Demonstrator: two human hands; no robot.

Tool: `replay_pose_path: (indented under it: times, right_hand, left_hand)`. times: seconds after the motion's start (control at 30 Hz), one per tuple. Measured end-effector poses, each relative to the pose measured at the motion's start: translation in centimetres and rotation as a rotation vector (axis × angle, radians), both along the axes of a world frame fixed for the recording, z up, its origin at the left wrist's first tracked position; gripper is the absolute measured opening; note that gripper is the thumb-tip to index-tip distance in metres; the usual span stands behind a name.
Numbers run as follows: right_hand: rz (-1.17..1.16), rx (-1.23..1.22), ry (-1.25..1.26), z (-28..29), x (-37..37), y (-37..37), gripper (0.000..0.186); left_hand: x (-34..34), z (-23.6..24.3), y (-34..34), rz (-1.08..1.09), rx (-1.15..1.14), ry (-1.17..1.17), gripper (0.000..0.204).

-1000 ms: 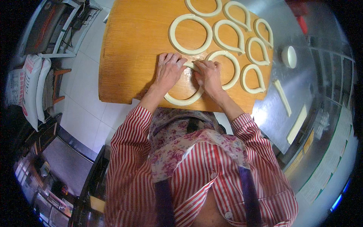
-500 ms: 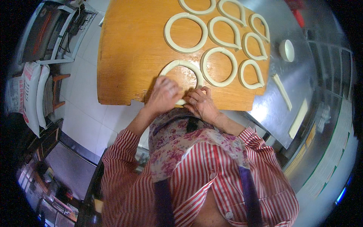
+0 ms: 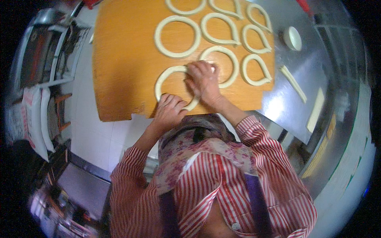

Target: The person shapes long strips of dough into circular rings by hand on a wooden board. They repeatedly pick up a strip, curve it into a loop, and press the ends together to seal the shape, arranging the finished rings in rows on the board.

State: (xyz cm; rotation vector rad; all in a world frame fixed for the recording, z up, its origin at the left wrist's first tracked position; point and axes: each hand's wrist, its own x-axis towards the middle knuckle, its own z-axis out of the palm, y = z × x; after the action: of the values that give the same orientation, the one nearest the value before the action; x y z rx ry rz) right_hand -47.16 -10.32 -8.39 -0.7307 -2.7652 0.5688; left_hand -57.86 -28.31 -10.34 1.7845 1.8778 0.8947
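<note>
A pale dough ring [image 3: 158,84] lies at the near edge of the wooden board [image 3: 123,59], between my two hands. My left hand [image 3: 170,110] is on its lower left side, fingers curled over the dough. On its upper right side my right hand [image 3: 204,81] has its fingers bent round the dough and hides that stretch. This hand also overlaps the left part of a neighbouring dough ring [image 3: 235,65]; contact there cannot be made out. Farther back lies another round dough ring [image 3: 158,37]. Several pointed, drop-shaped dough loops, one of them a near dough loop [image 3: 245,69], fill the board's right side.
Right of the board, a metal table [image 3: 283,93] carries a white bowl [image 3: 293,38], a thin dough strip [image 3: 293,84] and a wider pale strip [image 3: 315,111]. White sacks [image 3: 35,119] and a metal-framed rack [image 3: 57,55] stand at the left beyond the tiled floor [image 3: 85,95].
My right hand has moved from the ring's near edge up to its upper right side. My left hand has come lower, onto the lower left side. The whole view has shifted slightly.
</note>
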Motion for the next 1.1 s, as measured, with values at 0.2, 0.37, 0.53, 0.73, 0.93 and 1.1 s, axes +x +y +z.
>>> replay_pose_path:
  times: [0.2,0.37,0.53,0.73,0.93,1.1]
  right_hand:
    - [-0.003,-0.132,0.107,2.8,6.4,-1.6,0.063]
    - [-0.306,-0.103,0.129,1.5,20.7,3.0,0.045]
    - [-0.674,-0.037,0.007,1.4,36.7,13.9,0.044]
    - [-0.727,0.154,-0.241,-2.6,48.0,23.1,0.057]
    - [-0.694,0.136,-0.269,-3.0,47.5,22.5,0.064]
    - [-0.704,0.112,-0.353,-1.5,46.8,21.5,0.063]
  left_hand:
    - [1.4,1.4,0.8,0.034,-0.003,0.015,0.026]
    - [7.3,2.3,4.5,0.037,0.063,-0.070,0.029]
    - [16.3,4.2,13.4,-0.225,0.059,-0.132,0.048]
    - [29.0,2.3,30.6,-0.405,0.137,0.094,0.072]
    - [31.4,-2.3,37.5,-0.295,-0.067,0.365,0.070]
    - [32.2,-1.1,36.3,-0.269,-0.158,0.467,0.070]
